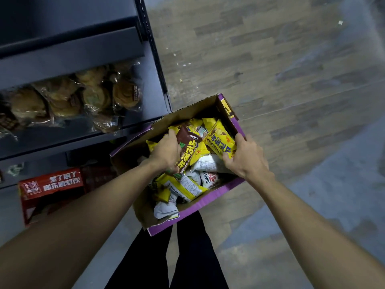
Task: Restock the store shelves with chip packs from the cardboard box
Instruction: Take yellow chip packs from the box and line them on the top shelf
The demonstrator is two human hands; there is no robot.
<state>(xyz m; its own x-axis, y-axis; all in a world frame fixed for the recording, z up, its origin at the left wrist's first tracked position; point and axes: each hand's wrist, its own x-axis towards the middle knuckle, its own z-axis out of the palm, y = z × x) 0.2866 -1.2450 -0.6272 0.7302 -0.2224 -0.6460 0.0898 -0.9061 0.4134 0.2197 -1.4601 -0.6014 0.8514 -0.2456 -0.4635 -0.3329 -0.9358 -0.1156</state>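
Lying in a purple-edged cardboard box, a brown chip pack is clamped by the left grip — a yellow chip pack by the right grip.

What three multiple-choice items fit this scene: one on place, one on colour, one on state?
1. Where do the wrapped pastries lie? A in a basket B on a shelf C on the floor
2. What colour is the pack in the left hand? A brown B blue C pink
3. What does the right hand do? A hangs idle B presses the floor C grips a yellow pack
B: they lie left of the cardboard box. A: its front is brown. C: fingers curl round it.
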